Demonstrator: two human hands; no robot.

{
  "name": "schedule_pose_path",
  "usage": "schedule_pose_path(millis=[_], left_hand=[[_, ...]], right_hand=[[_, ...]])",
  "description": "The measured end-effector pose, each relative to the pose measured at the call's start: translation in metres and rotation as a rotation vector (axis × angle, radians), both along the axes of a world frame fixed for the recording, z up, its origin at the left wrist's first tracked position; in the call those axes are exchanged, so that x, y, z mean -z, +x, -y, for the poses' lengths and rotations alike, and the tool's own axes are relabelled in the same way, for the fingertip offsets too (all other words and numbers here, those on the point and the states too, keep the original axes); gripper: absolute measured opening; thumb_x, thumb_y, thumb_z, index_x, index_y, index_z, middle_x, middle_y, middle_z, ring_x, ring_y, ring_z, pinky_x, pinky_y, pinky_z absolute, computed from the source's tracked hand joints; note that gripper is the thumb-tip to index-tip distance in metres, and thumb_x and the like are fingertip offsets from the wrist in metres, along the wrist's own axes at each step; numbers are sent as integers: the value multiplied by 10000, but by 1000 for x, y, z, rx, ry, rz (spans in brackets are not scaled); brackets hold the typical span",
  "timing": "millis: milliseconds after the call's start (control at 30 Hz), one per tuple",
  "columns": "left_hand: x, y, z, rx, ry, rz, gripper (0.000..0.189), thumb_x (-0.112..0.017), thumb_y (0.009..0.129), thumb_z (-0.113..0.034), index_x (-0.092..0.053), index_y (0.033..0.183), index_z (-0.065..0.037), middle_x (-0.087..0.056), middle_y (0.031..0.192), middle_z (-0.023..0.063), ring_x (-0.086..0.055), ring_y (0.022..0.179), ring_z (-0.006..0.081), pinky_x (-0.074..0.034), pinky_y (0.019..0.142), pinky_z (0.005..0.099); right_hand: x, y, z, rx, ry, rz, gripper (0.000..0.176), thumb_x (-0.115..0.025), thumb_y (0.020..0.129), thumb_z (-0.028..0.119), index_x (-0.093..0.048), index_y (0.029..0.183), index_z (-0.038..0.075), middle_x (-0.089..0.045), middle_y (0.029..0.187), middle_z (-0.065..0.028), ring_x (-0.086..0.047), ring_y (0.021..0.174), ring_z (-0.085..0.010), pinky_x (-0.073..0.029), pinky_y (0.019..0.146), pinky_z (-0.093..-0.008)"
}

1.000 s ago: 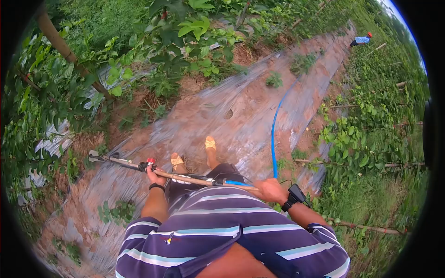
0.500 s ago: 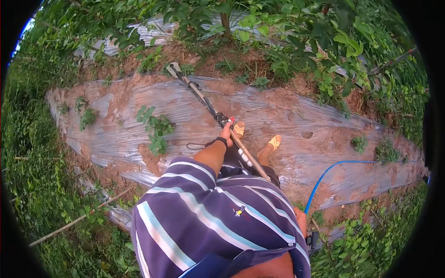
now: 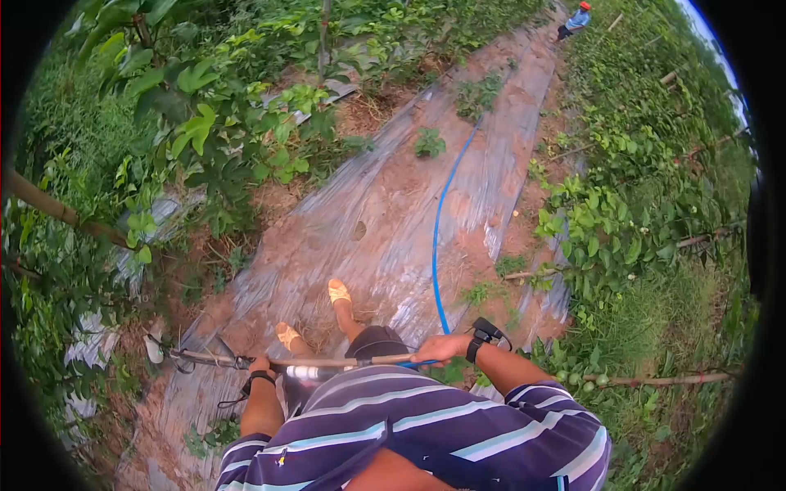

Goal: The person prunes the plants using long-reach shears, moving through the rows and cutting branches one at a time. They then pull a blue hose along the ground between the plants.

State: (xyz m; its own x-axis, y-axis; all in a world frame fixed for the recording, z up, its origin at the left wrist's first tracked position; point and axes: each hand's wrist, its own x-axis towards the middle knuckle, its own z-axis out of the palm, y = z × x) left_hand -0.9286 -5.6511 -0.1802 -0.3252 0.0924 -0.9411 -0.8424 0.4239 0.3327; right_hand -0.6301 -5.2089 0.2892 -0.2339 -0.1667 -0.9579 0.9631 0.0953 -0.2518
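A long spray wand [image 3: 356, 361] lies crosswise in front of my body, its pale nozzle end [image 3: 154, 349] pointing left. My left hand [image 3: 260, 366] is wrapped around the wand near its dark fittings. At the other end, my right hand [image 3: 442, 348] closes around the wand's rear, where the blue hose [image 3: 436, 245] meets it. From there the hose runs forward along the ground. Just below the wand, a white cylindrical part [image 3: 303, 372] shows close to my left hand. My fingers partly hide the rear joint.
Plastic film [image 3: 385, 213] smeared with soil covers the path. Leafy plants [image 3: 237, 123] and vines [image 3: 614, 204] line both sides. Wooden poles [image 3: 70, 211] stick out at the edges. Far up the row is a person [image 3: 574, 22] in a red hat. My yellow shoes [image 3: 338, 290] stand on the film.
My view has swung to the right, along the row. The wand has turned from pointing forward to lying crosswise at my waist. My right hand has come from my side into fuller view.
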Motion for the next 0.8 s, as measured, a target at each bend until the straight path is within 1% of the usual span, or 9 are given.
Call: schedule_pose_path(millis=[33, 133, 233, 367, 500, 600, 667, 700, 800], left_hand=[[-5, -3, 3, 228, 130, -158, 246, -545, 896, -169, -566, 1086, -15, -615, 1027, 138, -617, 965, 271, -522, 824, 426], [-21, -66, 17, 5, 130, 542, 303, -545, 899, -210, -598, 1126, -17, -640, 1099, 131, -626, 987, 241, -511, 845, 352], [-19, -14, -24, 626, -443, 11, 440, -449, 931, -336, -632, 1197, -37, -620, 1264, 127, -574, 1194, 258, -452, 956, 339], [-126, -10, -76, 172, -599, 7, 472, -546, 843, -297, -629, 1149, 52, -669, 1147, 157, -672, 997, 255, -512, 846, 345], [-118, -10, -66, 28, -511, -29, 493, -602, 797, -276, -622, 1140, 78, -671, 1114, 166, -681, 941, 263, -530, 807, 350], [-62, -10, -30, -17, -446, -67, 494, -607, 799, -286, -621, 1129, 81, -662, 1123, 170, -672, 943, 250, -536, 803, 345], [-124, 1, -66, -571, -109, 69, 386, -648, 812, -204, -557, 1101, 35, -601, 1030, 142, -637, 885, 295, -548, 771, 478], [-152, 2, -83, -670, -49, 98, 161, -560, 859, -163, -473, 969, -85, -503, 836, 86, -591, 782, 267, -542, 738, 460], [-208, 0, -112, -861, 94, 175, 247, -586, 797, -245, -419, 909, -102, -396, 785, 66, -455, 702, 245, -464, 670, 454]], right_hand=[[0, 1, -5, -44, -32, 5, 560, -529, 916, 577, -678, 823, 45, -502, 537, -12, -467, 449, -111, -340, 411, -265], [-7, 1, -15, 23, -85, 50, 576, -513, 922, 582, -670, 827, 36, -486, 524, -9, -441, 417, -109, -319, 391, -273], [11, 19, -19, 81, -149, 28, 575, -512, 926, 579, -664, 802, 37, -468, 510, -5, -401, 389, -100, -293, 373, -276], [13, 24, -22, 120, -155, 54, 573, -508, 932, 576, -662, 785, 44, -456, 500, 7, -383, 381, -90, -280, 367, -271], [22, 21, -33, 77, -164, 54, 573, -520, 917, 594, -668, 788, 55, -478, 523, 5, -414, 414, -94, -303, 384, -266], [30, 11, -37, -23, -91, 0, 583, -539, 893, 615, -673, 795, 57, -524, 576, -9, -468, 469, -110, -350, 426, -272], [36, 6, -39, -159, -8, -115, 598, -555, 873, 626, -685, 836, 44, -590, 658, -32, -531, 564, -142, -418, 512, -299], [24, -5, -39, -211, 69, -182, 598, -563, 864, 617, -693, 877, 34, -652, 728, -75, -594, 660, -195, -463, 604, -349], [-2, -27, -29, -398, 288, -290, 542, -579, 842, 603, -703, 896, 77, -671, 794, -160, -648, 769, -345, -480, 666, -429]])
